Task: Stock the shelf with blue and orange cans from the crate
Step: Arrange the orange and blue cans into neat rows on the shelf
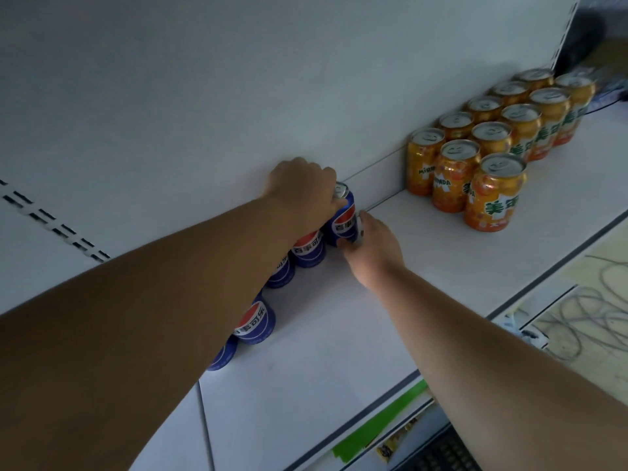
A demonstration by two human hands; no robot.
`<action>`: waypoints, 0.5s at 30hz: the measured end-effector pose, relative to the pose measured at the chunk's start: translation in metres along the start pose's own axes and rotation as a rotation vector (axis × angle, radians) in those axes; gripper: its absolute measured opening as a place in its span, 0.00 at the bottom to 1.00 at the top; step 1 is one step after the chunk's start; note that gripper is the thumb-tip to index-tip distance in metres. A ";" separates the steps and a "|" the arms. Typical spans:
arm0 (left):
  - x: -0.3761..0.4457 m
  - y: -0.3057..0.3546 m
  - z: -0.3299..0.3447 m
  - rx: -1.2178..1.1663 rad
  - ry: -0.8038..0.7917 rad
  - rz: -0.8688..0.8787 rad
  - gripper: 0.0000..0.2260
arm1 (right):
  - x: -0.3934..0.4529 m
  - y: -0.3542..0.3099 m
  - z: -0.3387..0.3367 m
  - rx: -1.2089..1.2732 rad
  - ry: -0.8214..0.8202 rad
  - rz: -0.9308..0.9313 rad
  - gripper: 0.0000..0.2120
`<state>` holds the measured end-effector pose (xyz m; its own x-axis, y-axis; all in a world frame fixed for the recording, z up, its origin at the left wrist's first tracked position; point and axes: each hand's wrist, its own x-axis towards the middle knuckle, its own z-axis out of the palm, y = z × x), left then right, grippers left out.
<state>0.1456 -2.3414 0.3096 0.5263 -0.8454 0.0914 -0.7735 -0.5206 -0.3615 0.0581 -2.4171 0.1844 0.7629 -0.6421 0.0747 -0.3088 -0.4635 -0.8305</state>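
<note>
Hands on the end blue can

Forearm cover hides most of the blue row at centre-left — only lower labels show. Left hand (302, 188) grips the blue can (343, 215) from above; right hand (370, 246) curls its fingers round the base. Orange cans (492, 147) stand grouped on the shelf (424, 266), upper right.

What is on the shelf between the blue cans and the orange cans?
Nothing: the head view shows bare white shelf between the blue cans and the orange cans.
</note>
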 end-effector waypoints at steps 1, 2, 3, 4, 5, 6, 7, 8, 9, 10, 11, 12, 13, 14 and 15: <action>0.003 0.002 0.000 0.009 -0.030 -0.004 0.22 | 0.004 0.000 0.001 -0.013 -0.024 -0.006 0.18; 0.006 0.004 0.001 0.005 -0.056 -0.015 0.22 | 0.008 0.000 0.002 -0.032 -0.040 -0.004 0.19; 0.009 0.005 0.001 -0.004 -0.072 -0.025 0.22 | 0.011 0.000 0.003 -0.044 -0.046 0.004 0.19; 0.011 0.004 0.002 -0.015 -0.082 -0.031 0.22 | 0.013 0.001 0.004 -0.046 -0.040 0.015 0.20; 0.013 0.004 0.002 -0.028 -0.087 -0.030 0.22 | 0.015 0.002 0.003 -0.041 -0.025 0.019 0.20; 0.013 0.002 0.002 -0.039 -0.092 -0.024 0.21 | 0.016 0.003 0.003 -0.033 -0.009 0.016 0.20; 0.013 0.001 0.001 -0.045 -0.096 -0.012 0.21 | 0.015 0.004 0.004 -0.027 0.006 0.005 0.21; 0.013 0.000 0.000 -0.043 -0.104 0.000 0.21 | 0.014 0.005 0.005 -0.025 0.024 -0.009 0.21; 0.012 0.000 -0.002 -0.037 -0.115 0.011 0.20 | 0.013 0.006 0.007 -0.024 0.041 -0.024 0.21; 0.011 -0.001 -0.003 -0.029 -0.123 0.019 0.19 | 0.011 0.006 0.010 -0.018 0.058 -0.032 0.21; 0.010 -0.002 -0.004 -0.019 -0.127 0.028 0.19 | 0.010 0.006 0.012 -0.009 0.077 -0.037 0.21; 0.009 -0.002 -0.005 -0.008 -0.129 0.036 0.18 | 0.010 0.006 0.015 -0.002 0.092 -0.038 0.21; 0.007 -0.003 -0.005 0.006 -0.132 0.046 0.18 | 0.010 0.006 0.017 0.003 0.106 -0.039 0.22; 0.006 -0.003 -0.005 0.029 -0.130 0.057 0.18 | 0.011 0.006 0.018 0.001 0.112 -0.037 0.22; 0.005 -0.003 -0.006 0.062 -0.126 0.068 0.18 | 0.011 0.006 0.018 -0.004 0.116 -0.033 0.23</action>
<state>0.1487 -2.3444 0.3165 0.5162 -0.8550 -0.0506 -0.7877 -0.4507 -0.4200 0.0754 -2.4161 0.1704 0.7023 -0.6923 0.1654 -0.2870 -0.4881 -0.8243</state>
